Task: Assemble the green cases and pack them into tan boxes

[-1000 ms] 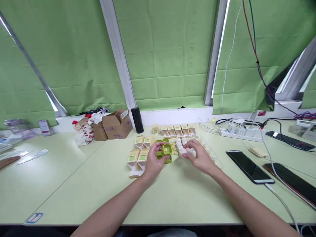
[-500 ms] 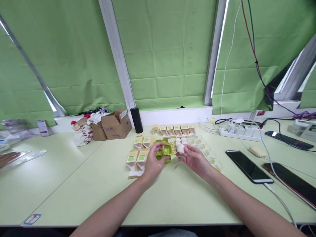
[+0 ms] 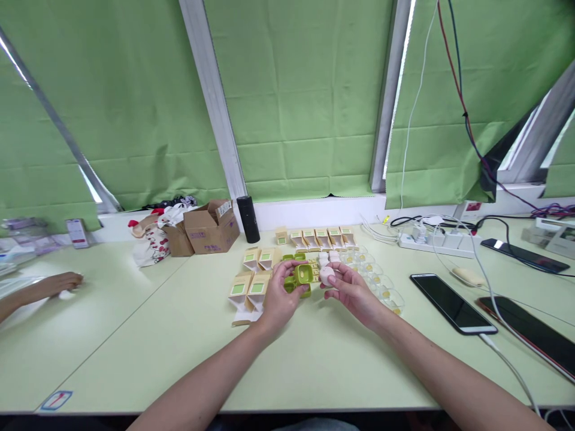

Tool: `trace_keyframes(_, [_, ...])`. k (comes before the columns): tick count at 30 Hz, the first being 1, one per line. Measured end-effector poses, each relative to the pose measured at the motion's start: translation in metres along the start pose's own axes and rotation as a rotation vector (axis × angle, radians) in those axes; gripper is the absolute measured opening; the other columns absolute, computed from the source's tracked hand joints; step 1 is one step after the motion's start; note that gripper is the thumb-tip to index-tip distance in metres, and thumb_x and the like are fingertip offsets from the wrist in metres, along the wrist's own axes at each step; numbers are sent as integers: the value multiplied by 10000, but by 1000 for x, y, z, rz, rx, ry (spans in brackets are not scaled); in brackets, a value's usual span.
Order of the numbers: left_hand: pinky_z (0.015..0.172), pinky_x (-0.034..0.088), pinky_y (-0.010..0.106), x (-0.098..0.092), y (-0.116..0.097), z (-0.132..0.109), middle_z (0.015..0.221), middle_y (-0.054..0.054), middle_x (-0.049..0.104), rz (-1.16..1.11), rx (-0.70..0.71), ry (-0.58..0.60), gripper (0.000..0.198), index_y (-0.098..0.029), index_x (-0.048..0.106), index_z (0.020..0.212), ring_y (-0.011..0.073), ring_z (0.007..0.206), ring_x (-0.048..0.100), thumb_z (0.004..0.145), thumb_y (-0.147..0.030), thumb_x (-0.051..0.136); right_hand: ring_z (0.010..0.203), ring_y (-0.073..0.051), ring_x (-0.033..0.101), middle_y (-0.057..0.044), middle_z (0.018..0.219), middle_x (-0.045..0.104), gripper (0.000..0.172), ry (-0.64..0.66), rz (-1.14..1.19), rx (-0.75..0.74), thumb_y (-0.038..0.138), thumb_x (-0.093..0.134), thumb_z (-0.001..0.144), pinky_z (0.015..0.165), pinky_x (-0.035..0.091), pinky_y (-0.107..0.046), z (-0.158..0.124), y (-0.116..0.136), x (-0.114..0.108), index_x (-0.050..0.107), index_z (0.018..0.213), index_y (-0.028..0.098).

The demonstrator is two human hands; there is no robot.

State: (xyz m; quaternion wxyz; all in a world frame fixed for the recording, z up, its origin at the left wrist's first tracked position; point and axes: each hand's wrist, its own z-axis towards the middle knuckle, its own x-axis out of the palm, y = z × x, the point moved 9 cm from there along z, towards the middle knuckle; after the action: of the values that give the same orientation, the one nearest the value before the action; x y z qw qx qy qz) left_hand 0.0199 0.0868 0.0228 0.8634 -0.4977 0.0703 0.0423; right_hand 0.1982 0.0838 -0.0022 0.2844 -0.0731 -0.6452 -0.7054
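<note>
Above the counter (image 3: 309, 371), my left fingers (image 3: 283, 267) are closed on a green square holder (image 3: 304, 273). Its recess faces me; its sides look near equal, neither axis clearly longer. Just beside it, my right fingers (image 3: 339, 283) pinch a smooth, rounded, pale piece (image 3: 326, 275), broad face toward me. Beyond sit similar white pieces (image 3: 323, 257), then a row of paper boxes (image 3: 323, 238).
</note>
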Motion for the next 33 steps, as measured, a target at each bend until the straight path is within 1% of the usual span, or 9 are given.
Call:
trace_keyframes(7, [1134,498,461,-2,-2,0,1308,83,653,46,25,-23,440,-267,685,1223,260,1226,649,808,-171,794,786,-173,639,12,861,659,489,0,-14,-18,406,993,676,736,549,-336,-1,2,4,704,1038,247])
trace_keyframes(11, [1119,496,457,-4,-4,-1,1280,79,630,101,27,-42,440,-271,710,1212,266,1220,630,797,-147,788,670,-145,568,33,753,629,456,-15,-54,-29,409,989,682,644,495,-302,2,0,0,717,1005,238])
trace_keyframes(13, [1124,490,454,-5,-4,-1,1276,74,613,131,23,-47,447,-279,722,1212,265,1220,624,793,-137,787,630,-131,538,22,765,649,447,-34,-84,-20,411,990,674,585,462,-286,4,-3,-4,733,988,225])
trace_keyframes(15, [1139,480,454,-5,-3,-2,1287,67,595,159,19,-50,457,-297,731,1218,261,1222,621,794,-136,789,621,-116,522,-11,863,709,443,-55,-96,1,398,999,655,544,438,-269,6,-5,-8,750,970,211])
trace_keyframes(17, [1155,469,457,-6,-3,-2,1299,64,580,182,15,-57,472,-314,738,1232,263,1233,616,798,-137,790,644,-115,546,-47,985,752,451,-72,-80,24,370,1006,637,534,440,-261,7,-7,-12,768,984,208])
trace_keyframes(19, [1166,460,461,-7,-2,-2,1304,67,571,196,8,-61,486,-324,741,1252,270,1258,605,806,-137,786,706,-145,608,-68,1036,765,469,-64,-42,51,345,1003,640,558,474,-271,6,-9,-11,786,1034,212])
trace_keyframes(23, [1170,453,478,-7,0,-1,1303,75,566,223,-11,-61,501,-340,746,1283,286,1282,594,820,-150,781,792,-189,670,-80,1010,768,486,-25,9,45,327,997,645,598,510,-290,4,-6,-5,808,1075,202])
trace_keyframes(29, [1160,473,466,-5,6,-2,1334,70,549,178,-36,-51,571,-342,700,1337,278,1277,619,805,-155,796,714,-160,627,-59,891,761,496,-54,-46,-19,388,1014,635,574,484,-278,6,-4,-7,795,1036,196])
trace_keyframes(33, [1154,479,458,-5,6,-4,1317,55,522,197,-60,-68,515,-329,728,1239,273,1250,629,771,-135,818,674,-147,593,-45,826,746,490,-80,-130,-59,459,1010,637,565,482,-278,8,-3,-10,789,982,190])
